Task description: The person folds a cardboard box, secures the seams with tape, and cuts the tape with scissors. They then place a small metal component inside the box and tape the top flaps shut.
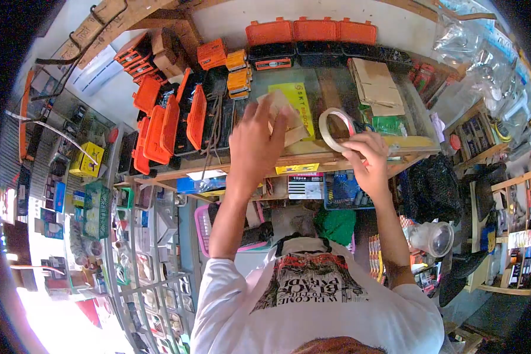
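Note:
Over the glass-topped counter, my left hand (256, 138) lies with its fingers stretched over a small brown paper packet (295, 131), pressing or steadying it; the fingertips are partly hidden. Beneath that packet is a yellow printed sheet (298, 97). My right hand (369, 156) is closed on a roll of tape (330, 133), pinching its lower right rim between thumb and fingers. The roll is held up on edge near the counter's front, to the right of the packet and apart from it. Whether a tape end is pulled loose cannot be made out.
Open orange-lidded cases (162, 133) stand at the counter's left, with more cases (310, 44) along the back. Small orange boxes (239, 74) are stacked behind my left hand. Flat brown paper bags (374, 85) lie at right. A wooden edge (301, 158) borders the counter's front.

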Demonstrator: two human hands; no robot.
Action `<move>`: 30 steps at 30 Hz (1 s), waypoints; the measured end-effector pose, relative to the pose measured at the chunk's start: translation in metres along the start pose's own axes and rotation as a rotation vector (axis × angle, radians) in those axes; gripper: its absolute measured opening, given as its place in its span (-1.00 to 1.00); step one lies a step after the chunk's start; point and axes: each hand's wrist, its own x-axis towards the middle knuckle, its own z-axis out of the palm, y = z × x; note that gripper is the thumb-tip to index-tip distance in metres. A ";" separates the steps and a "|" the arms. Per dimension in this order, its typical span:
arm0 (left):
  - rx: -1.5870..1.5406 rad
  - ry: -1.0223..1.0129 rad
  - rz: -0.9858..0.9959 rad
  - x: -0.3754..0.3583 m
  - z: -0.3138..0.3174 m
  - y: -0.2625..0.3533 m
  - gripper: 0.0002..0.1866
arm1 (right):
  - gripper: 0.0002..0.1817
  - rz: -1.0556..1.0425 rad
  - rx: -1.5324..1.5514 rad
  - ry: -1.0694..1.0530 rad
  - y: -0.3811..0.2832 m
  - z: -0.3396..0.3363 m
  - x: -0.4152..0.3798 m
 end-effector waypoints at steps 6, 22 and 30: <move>-0.698 -0.071 -0.046 -0.045 -0.027 0.038 -0.57 | -0.78 -0.147 0.060 0.067 -0.043 -0.019 -0.005; -1.626 -0.440 -0.070 -0.062 -0.042 0.026 -0.40 | -0.80 -0.487 0.124 -0.100 -0.097 -0.032 -0.018; -1.647 -0.395 -0.234 -0.079 -0.045 0.024 -0.89 | -0.70 -0.493 0.123 -0.213 -0.103 -0.032 -0.031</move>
